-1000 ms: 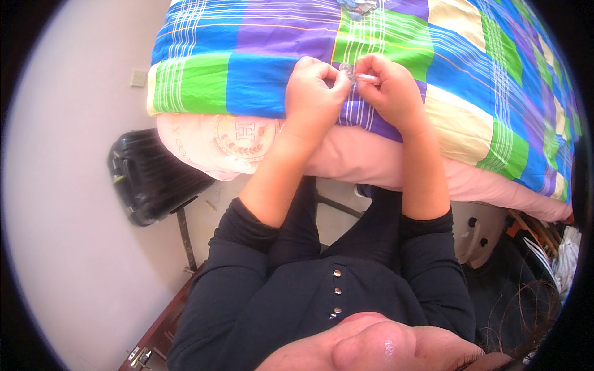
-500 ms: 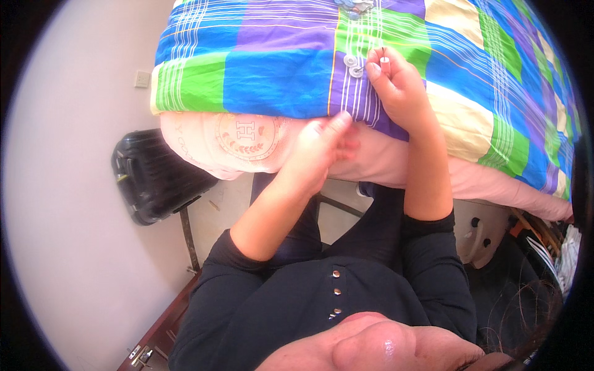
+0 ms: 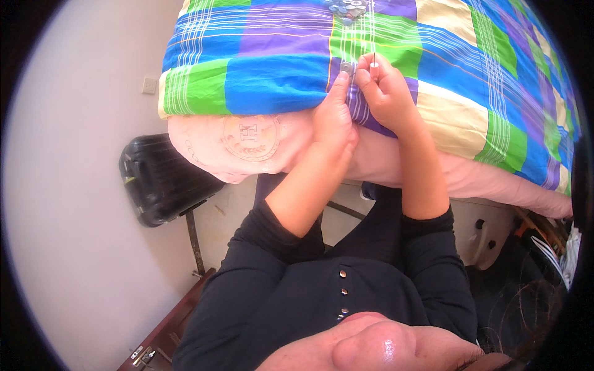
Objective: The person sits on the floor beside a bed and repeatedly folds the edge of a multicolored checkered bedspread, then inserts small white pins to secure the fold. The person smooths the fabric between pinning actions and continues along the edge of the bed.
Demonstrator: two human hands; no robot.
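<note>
My right hand [image 3: 393, 99], above the edge of the checked quilt, is closed around a small pinkish rod [image 3: 374, 70] with a white end. A thin dark line stands up from that end; its kind is too small to make out. Close beside it, my left hand [image 3: 333, 114] has its thumb raised against a round grey disc [image 3: 346, 67] with a hole or mark at its middle. The disc appears pinched there, though the fingers behind it are hidden. Farther off on the quilt lies a pile of similar grey and bluish discs [image 3: 348, 8].
The checked quilt [image 3: 278, 77] covers a bed with a pink sheet [image 3: 207, 145] hanging at its near side. A black suitcase [image 3: 167, 179] stands on the floor at left, beside the white wall [image 3: 80, 185] with its socket plate [image 3: 149, 85]. Another pale case [image 3: 486, 238] is at lower right.
My left hand has moved up from the quilt's edge to a disc beside my right hand. Two discs showed before; one shows there now. My right hand has shifted slightly left.
</note>
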